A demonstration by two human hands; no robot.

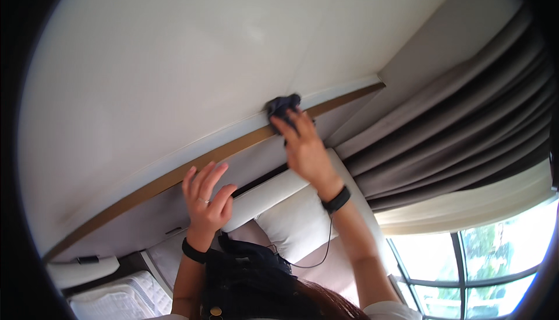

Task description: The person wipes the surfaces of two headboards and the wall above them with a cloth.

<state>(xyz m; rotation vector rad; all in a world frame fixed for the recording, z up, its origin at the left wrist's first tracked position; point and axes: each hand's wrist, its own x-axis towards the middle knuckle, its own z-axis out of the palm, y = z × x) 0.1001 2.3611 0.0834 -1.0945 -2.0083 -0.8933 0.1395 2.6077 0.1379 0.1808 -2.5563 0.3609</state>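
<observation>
My right hand [305, 150] is raised and holds a bunched dark navy cloth [281, 106] under its fingers. That cloth lies against the pale ledge [236, 127] and its brown edge strip [209, 156], where they meet the white surface. Lower and to the left, my left hand [204, 200] has its fingers spread and bent, with nothing in it. Its fingertips appear close to the brown strip; whether they touch it I cannot tell. Each wrist wears a black band, and a thin cable [325, 252] hangs below the right one.
A light cushion [292, 222] rests on an upholstered seat or bed below. Gathered grey curtains [450, 102] hang at the right, above a paned window [463, 267]. At lower left is a mattress [126, 296], seemingly in clear wrapping.
</observation>
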